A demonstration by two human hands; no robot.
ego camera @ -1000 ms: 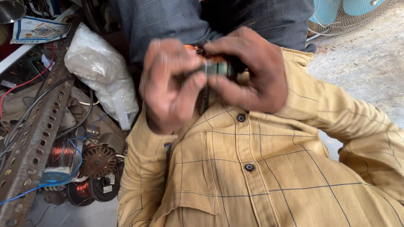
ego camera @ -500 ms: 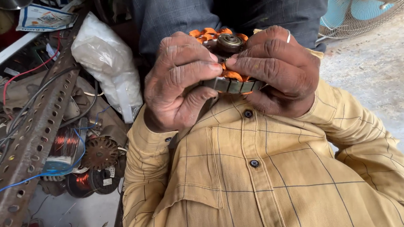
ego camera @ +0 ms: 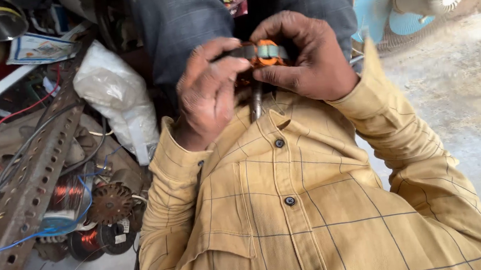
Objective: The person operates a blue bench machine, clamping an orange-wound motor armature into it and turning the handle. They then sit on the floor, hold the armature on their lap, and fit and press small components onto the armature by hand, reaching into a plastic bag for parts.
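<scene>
Fingers point(ego camera: 222, 68) of both hands closed around small motor stator point(ego camera: 263, 54), white plastic bag point(ego camera: 116, 98) left, blue-printed packet point(ego camera: 40, 48) beyond

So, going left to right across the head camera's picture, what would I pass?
Perforated metal bar → white plastic bag → left hand → motor winding → right hand → blue fan.

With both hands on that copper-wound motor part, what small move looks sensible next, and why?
Probably tilt the motor stator toward the camera. The left hand and right hand pinch it from either side, and their fingers cover most of its orange windings. The shaft hanging below is blurred, so little can be checked as it sits.
</scene>
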